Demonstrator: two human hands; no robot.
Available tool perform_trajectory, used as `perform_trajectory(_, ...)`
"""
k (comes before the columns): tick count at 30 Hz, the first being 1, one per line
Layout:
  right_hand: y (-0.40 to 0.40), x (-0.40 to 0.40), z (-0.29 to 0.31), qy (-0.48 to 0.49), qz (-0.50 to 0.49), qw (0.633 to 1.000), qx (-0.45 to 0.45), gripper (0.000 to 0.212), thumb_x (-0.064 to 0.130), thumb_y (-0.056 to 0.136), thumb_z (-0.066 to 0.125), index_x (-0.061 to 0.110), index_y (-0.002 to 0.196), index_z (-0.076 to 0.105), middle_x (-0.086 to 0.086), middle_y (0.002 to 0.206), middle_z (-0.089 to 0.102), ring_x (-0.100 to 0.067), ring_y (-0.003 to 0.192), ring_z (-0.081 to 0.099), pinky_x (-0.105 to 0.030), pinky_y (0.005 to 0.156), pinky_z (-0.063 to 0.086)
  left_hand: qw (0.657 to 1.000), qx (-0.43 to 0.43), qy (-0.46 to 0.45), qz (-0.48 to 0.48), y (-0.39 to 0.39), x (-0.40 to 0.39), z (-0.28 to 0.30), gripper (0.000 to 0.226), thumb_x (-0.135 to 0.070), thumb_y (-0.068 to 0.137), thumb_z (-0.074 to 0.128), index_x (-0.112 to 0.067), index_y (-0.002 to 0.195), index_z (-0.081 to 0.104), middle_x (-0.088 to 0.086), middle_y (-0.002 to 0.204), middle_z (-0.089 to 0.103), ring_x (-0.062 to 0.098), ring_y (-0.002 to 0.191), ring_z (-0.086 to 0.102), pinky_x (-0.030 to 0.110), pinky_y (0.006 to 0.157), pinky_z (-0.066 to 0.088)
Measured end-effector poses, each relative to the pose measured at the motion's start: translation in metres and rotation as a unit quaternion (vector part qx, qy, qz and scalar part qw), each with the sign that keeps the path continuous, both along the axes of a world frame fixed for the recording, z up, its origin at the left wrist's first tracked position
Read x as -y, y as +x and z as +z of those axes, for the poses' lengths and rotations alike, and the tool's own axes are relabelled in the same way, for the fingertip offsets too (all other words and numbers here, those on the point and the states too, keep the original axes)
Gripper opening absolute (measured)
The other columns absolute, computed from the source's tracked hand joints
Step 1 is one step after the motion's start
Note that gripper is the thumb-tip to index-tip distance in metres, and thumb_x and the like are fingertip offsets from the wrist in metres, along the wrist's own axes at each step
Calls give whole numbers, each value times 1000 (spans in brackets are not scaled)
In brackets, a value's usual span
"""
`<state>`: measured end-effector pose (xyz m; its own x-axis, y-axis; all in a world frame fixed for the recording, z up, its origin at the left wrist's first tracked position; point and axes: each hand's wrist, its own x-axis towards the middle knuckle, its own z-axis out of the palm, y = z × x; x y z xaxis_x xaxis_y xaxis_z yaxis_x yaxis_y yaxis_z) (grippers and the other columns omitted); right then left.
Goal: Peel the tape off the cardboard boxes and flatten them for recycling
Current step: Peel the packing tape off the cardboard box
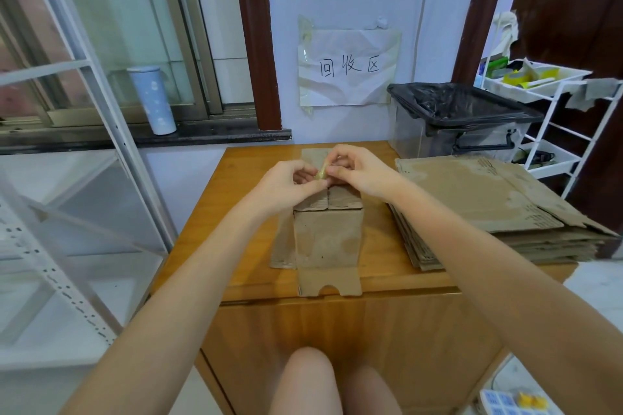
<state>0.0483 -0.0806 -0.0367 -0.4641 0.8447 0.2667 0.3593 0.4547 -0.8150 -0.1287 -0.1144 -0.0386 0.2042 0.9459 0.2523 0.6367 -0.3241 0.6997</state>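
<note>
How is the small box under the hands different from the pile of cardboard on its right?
The small box stands upright with its walls still up and flaps spread out; the cardboard pile is flattened sheets stacked one on another. Both hands work over the small box, the left hand and right hand pinching a bit of yellowish tape; nothing touches the cardboard pile. Both are brown, worn cardboard on the same wooden table.

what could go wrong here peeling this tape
1. The tape is a small bunched bit pinched by the left hand and right hand; it may tear or stick to fingers.
2. Nothing holds down the box, so pulling could lift or tip it.
</note>
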Motion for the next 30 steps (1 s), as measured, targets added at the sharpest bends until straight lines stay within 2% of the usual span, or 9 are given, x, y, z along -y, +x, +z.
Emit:
perform_trajectory(4,0,3,3,-55,-19,992,-110,11,3,99,45,9,90,46,-15,87,64,-18,80,67,-27,74,59,1000,-9,-6,-23,-3,2,6,27,-24,95,58,-16,121,61,-8,99,65,5,91,60,18,82,48)
perform_trajectory(9,0,5,0,-55,-7,993,-103,8,7,99,47,11,93,50,-21,93,68,-23,91,69,-31,84,57,999,31,-14,17,1,-5,6,13,-21,95,58,-19,105,66,-7,84,69,5,71,63,14,62,49)
perform_trajectory(12,1,7,2,-87,-23,987,-130,15,4,97,45,11,97,59,-14,92,66,-18,91,68,-31,85,57,997,44,-11,58,6,-12,3,19,-23,82,75,-21,98,64,-2,81,71,12,77,67,31,75,53)
perform_trajectory(14,3,6,2,-98,-34,986,-133,15,10,97,49,7,101,63,-11,97,64,-17,95,66,-29,83,57,996,23,-15,85,11,-14,0,30,-24,80,77,-23,106,63,-7,79,68,11,78,65,35,83,52)
perform_trajectory(16,7,5,1,-66,-50,993,-83,16,15,93,60,7,106,64,-8,99,66,-16,95,66,-25,84,56,995,-5,-9,101,15,-14,-1,30,-28,83,73,-24,111,66,-13,80,67,6,74,62,35,81,53)
perform_trajectory(20,6,6,-1,10,-81,997,-11,23,10,83,72,8,105,65,1,95,65,-8,87,63,-12,79,50,985,-68,40,153,23,-9,-5,12,-38,85,68,-32,94,64,-15,92,67,8,89,60,28,71,45)
perform_trajectory(25,-4,5,0,105,-150,981,59,21,5,84,67,12,103,70,3,103,68,-5,96,59,-12,85,43,964,-173,83,186,37,-1,-11,56,-51,82,64,-15,121,48,1,119,56,21,111,52,36,89,46)
perform_trajectory(27,-6,5,-1,115,-160,977,83,25,1,85,63,11,107,70,2,108,67,-2,95,55,-8,83,38,948,-234,101,191,40,2,-14,62,-58,85,57,-12,126,47,4,124,52,23,117,46,35,93,39)
perform_trajectory(30,-5,1,-1,119,-194,966,121,29,2,86,62,12,113,67,1,111,63,-5,92,52,-14,83,38,951,-243,76,177,32,3,-13,61,-56,86,57,-15,131,46,2,129,51,23,122,42,37,96,36)
